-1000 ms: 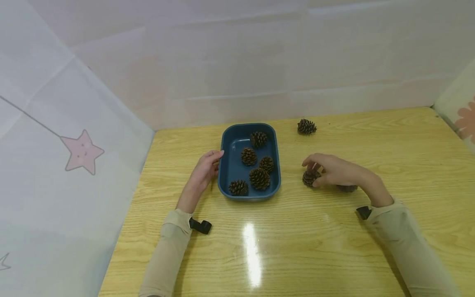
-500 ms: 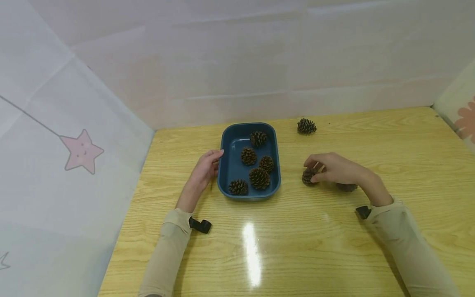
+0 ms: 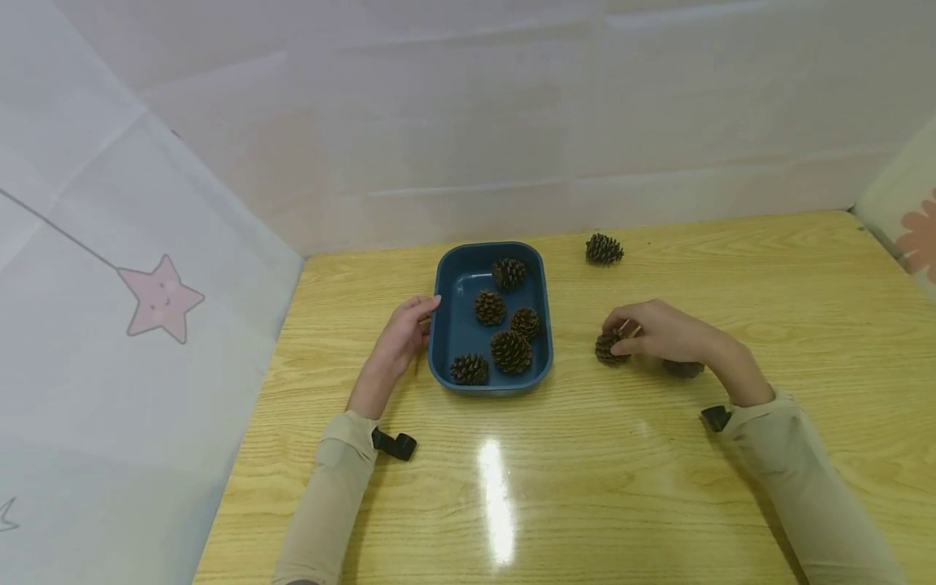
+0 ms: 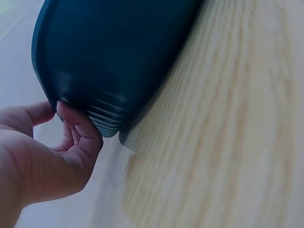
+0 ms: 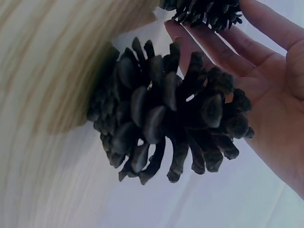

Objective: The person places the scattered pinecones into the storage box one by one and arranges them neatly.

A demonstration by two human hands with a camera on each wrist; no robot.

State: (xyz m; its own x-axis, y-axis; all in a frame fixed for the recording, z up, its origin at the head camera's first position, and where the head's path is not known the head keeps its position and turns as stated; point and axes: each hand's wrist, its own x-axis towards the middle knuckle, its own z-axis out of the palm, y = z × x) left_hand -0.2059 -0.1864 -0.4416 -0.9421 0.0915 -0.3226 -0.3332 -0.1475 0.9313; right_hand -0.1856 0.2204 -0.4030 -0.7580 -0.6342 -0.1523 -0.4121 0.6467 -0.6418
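Note:
In the head view, a dark blue rectangular bin (image 3: 455, 284) stands on the table with several brown pine cones (image 3: 510, 352) inside. My left hand (image 3: 398, 335) grips its left side, fingers bent at the rim; the left wrist view shows the hand (image 4: 57, 156) against the ribbed outer wall. To the right of the bin, my right hand (image 3: 661, 333) holds a pine cone (image 3: 608, 348) between thumb and fingers, low at the tabletop. Another pine cone (image 3: 683, 369) lies partly hidden beneath that hand; it looms large, as a nearer pine cone (image 5: 166, 114), in the right wrist view.
One more pine cone (image 3: 604, 249) lies near the back edge of the wooden table (image 3: 570, 487). A pale cloth wall (image 3: 468, 146) rises behind the table, and a printed cloth (image 3: 110, 390) hangs on the left.
My right fingers have closed in around the pine cone, which has shifted very slightly to the left. The left hand and the bin have stayed in place.

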